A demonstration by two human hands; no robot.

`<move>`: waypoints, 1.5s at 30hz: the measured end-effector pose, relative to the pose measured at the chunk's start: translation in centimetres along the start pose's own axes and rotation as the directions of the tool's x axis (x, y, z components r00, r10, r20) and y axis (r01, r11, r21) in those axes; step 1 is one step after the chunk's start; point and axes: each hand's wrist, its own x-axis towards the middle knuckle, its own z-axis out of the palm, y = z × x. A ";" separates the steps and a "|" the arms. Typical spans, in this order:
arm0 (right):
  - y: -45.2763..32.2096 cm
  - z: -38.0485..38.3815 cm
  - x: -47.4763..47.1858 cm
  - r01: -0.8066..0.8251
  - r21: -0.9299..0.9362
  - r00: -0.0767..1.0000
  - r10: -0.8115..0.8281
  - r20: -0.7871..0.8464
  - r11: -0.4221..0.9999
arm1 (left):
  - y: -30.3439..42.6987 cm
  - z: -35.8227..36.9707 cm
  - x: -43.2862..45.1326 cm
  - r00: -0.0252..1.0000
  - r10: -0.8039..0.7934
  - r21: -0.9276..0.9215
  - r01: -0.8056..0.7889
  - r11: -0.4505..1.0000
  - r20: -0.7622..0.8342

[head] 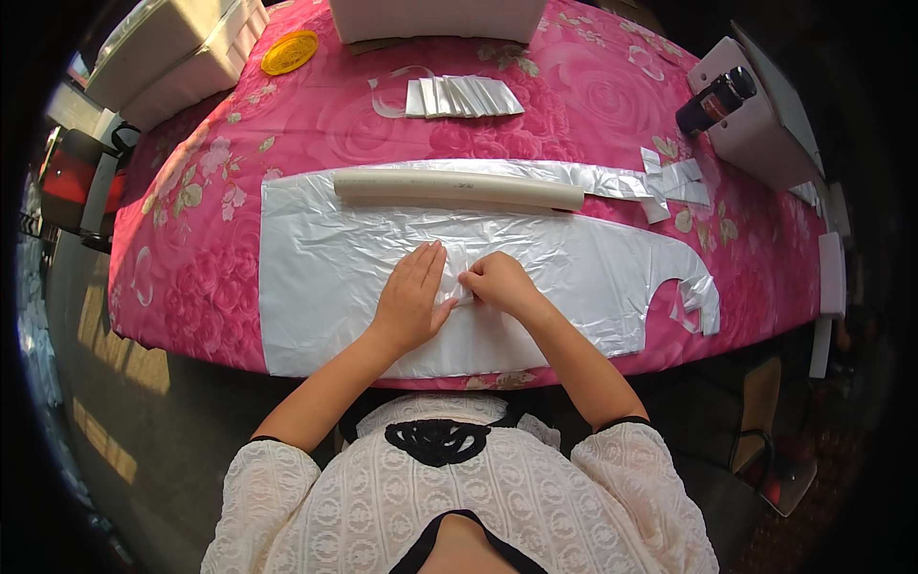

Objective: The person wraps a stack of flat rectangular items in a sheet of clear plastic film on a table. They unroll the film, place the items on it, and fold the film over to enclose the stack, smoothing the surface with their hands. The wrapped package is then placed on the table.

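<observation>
A white plastic film apron lies spread before me, with a cut-out curve and strap ends at its right. My left hand rests flat on it, fingers together and thumb out to the side. Between my hands is a small folded piece of white plastic film, partly covered by my fingers. My right hand pinches the right edge of this piece between thumb and fingertips. Just beyond my hands, a pale plastic pipe lies lengthwise across the film.
A row of folded white film packets overlaps on the pink floral tablecloth. Foam boxes stand at the back and left. At the right, a dark bottle leans by a white box. A yellow lid-like disc lies far left.
</observation>
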 end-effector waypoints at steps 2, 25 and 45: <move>0.0 0.1 -0.1 -0.006 0.023 1.000 0.006 -0.002 1.000 | 0.7 0.7 0.3 0.997 -0.041 0.036 0.039 0.999 0.066; 19.4 3.9 -23.4 -0.502 -0.057 -0.010 0.061 0.998 0.863 | 0.7 2.7 1.0 0.944 -0.134 0.207 0.072 0.976 0.302; 15.7 -14.5 -27.1 -0.603 -0.026 0.775 0.594 0.218 0.797 | 0.7 2.5 0.5 0.952 -0.131 0.156 0.090 0.984 0.278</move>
